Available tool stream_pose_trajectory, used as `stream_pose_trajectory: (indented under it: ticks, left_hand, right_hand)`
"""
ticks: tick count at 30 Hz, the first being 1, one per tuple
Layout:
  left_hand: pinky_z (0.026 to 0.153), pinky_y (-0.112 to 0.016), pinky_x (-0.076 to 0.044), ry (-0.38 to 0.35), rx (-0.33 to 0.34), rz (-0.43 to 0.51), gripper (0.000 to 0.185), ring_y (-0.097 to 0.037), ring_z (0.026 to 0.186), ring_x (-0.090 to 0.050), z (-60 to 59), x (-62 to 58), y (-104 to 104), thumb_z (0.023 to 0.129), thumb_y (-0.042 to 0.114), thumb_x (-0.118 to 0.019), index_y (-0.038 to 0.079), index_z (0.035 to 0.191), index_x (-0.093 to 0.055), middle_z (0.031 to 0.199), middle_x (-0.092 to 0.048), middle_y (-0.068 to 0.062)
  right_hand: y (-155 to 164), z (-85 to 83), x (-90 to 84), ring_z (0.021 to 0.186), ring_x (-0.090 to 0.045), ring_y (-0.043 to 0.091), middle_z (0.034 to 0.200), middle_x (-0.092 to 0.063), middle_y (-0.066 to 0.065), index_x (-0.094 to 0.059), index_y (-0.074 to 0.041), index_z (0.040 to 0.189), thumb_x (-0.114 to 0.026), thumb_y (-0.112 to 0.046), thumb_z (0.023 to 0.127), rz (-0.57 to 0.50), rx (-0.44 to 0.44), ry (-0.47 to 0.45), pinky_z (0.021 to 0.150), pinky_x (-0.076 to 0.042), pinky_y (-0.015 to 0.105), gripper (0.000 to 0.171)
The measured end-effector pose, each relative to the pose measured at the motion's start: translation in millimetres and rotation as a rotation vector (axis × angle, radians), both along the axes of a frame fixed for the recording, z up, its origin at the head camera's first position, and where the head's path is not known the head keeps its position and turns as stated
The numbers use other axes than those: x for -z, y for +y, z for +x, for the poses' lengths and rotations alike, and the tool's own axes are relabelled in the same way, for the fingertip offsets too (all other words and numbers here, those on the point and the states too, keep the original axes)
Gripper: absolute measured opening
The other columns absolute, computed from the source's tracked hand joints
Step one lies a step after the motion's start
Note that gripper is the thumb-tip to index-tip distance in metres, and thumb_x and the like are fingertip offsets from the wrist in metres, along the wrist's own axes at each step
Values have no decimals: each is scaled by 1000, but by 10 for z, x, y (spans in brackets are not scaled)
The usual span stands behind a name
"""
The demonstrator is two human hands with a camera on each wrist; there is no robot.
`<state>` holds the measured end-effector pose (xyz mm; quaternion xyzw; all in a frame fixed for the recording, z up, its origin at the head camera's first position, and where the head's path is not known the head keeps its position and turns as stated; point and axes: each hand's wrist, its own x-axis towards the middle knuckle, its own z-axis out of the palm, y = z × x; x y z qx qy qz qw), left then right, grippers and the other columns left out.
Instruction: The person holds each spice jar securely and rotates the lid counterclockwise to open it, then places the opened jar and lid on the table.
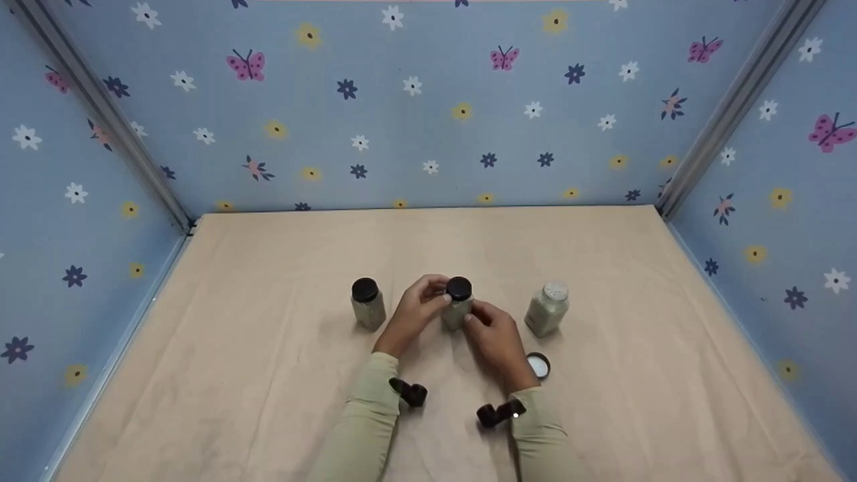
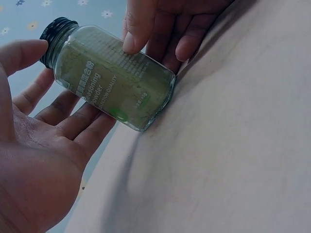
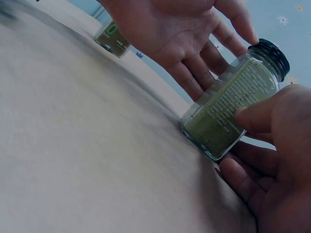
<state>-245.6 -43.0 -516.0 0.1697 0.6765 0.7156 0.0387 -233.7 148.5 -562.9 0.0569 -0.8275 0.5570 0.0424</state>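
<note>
A glass jar of green seasoning powder (image 1: 456, 313) with a black lid (image 1: 459, 288) stands on the cloth between both hands. My left hand (image 1: 416, 313) holds it near the top, the thumb at the lid's edge and the other fingers behind the glass. Lower down, my right hand (image 1: 499, 340) grips the jar's body, its thumb pressed on the printed side in the right wrist view. Left of the hands is a second black-lidded jar (image 1: 368, 309). To the right stands an uncapped jar (image 1: 548, 311) with a white perforated top, and a loose black lid (image 1: 537, 365) lies beside the right wrist.
A beige cloth (image 1: 268, 375) with creases covers the table. Blue patterned walls (image 1: 428, 120) enclose its back and both sides, with grey metal posts (image 1: 730, 114) at the rear corners.
</note>
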Motion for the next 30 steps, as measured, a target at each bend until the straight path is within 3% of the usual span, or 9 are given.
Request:
stream_pose_trajectory:
  ticks: [10, 14, 18, 23, 30]
  left_hand:
    - [105, -38, -43, 20, 11, -11, 34, -31, 126, -54, 11, -2, -12, 97, 3, -63, -5, 130, -55, 128, -60, -16]
    - [107, -49, -40, -21, 60, 9, 42, -32, 127, -52, 7, -40, -27, 99, 5, -58, -3, 139, -49, 133, -57, -18]
    - [109, -57, -36, -39, 128, -11, 48, -28, 129, -51, -84, -12, -17, 100, 4, -48, 0, 148, -44, 138, -54, -16]
    - [108, -51, -39, -11, 154, -70, 51, -23, 128, -52, -234, 112, 35, 97, 2, -42, 2, 149, -45, 143, -53, -13]
    - [105, -41, -43, -3, 136, -68, 46, -19, 125, -54, -257, 167, 55, 96, 3, -46, 7, 142, -54, 137, -58, -6]
  right_hand:
    - [9, 5, 7, 122, -59, 17, 125, -68, 2, -69, -11, 128, -66, -16, 96, -20, -7, -7, 107, -41, 37, 33]
    - [8, 9, 2, 123, -58, 19, 126, -68, 4, -68, -9, 130, -65, -17, 97, -21, -11, -28, 107, -41, 39, 34]
    - [7, 20, -3, 123, -58, 21, 128, -67, 5, -67, -9, 131, -64, -17, 97, -14, -13, -37, 107, -41, 42, 35]
    - [0, 29, -3, 122, -59, 18, 126, -67, 3, -68, -12, 129, -65, -17, 97, -20, -12, -27, 107, -42, 41, 33]
    - [6, 19, -5, 121, -60, 20, 124, -68, 5, -69, -10, 128, -66, -16, 96, -24, -10, 0, 106, -42, 42, 33]
